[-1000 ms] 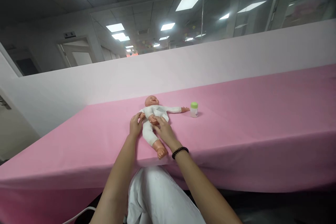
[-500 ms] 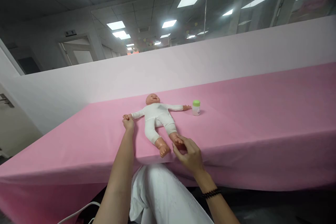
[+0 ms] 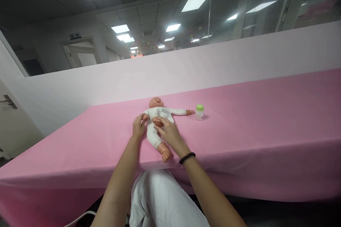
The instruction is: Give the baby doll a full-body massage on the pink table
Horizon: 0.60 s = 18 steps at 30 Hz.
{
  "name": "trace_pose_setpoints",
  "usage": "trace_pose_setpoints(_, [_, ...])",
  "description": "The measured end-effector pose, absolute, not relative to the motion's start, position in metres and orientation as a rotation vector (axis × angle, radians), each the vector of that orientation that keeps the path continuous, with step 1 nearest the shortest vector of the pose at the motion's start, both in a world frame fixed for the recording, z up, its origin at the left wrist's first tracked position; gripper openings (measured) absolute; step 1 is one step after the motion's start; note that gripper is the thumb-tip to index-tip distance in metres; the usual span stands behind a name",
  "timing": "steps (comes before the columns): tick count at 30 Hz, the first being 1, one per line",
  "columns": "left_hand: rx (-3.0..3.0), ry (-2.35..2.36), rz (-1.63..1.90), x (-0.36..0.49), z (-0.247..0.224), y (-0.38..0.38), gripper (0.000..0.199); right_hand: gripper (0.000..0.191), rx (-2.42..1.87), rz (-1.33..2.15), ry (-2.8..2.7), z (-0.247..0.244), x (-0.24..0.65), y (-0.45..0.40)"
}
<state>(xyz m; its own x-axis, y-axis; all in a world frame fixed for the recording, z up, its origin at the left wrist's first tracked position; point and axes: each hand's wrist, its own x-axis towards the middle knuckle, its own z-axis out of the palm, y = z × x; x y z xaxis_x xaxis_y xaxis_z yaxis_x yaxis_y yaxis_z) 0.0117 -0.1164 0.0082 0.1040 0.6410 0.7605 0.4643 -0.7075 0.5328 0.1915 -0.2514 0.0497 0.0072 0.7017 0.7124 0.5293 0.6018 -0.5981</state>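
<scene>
Pink tablecloth (image 3: 247,127) ends just past the baby doll's foot (image 3: 166,155)

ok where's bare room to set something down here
Bare pink tablecloth lies right of the green-lidded jar and left of the left hand. It's crowded at the baby doll, with the right hand over its middle.

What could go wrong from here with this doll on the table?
The doll's lower foot lies near the front edge of the pink-covered table, so the doll might slip off if shifted. The small green-capped bottle stands upright near the doll's outstretched hand; a stray sweep of the right hand could perhaps tip it.
</scene>
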Motion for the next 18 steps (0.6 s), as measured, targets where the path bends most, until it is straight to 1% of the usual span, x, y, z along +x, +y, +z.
trace_pose_setpoints(3, [1.93,1.188,1.815,0.011,0.009,-0.112,0.022,0.029,-1.048,0.16,-1.443,0.042,0.208,-0.269])
trace_pose_setpoints(6, [1.559,1.356,1.946,0.006,0.009,-0.105,0.018,0.03,-1.098,0.097,-1.26,0.029,0.231,-0.295])
trace_pose_setpoints(9, [1.233,1.453,1.969,-0.004,0.006,-0.095,0.017,0.03,-1.207,0.069,-1.249,0.002,0.249,-0.32])
trace_pose_setpoints(13, [1.123,1.444,1.935,-0.011,0.003,-0.089,0.019,0.033,-1.293,0.015,-1.342,-0.026,0.258,-0.335])
trace_pose_setpoints(15, [1.135,1.427,1.983,-0.007,0.007,-0.092,0.018,0.034,-1.251,-0.042,-1.33,-0.02,0.256,-0.333])
trace_pose_setpoints(18, [1.35,1.292,2.074,0.004,0.014,-0.105,0.016,0.033,-1.103,-0.057,-1.354,0.014,0.242,-0.32])
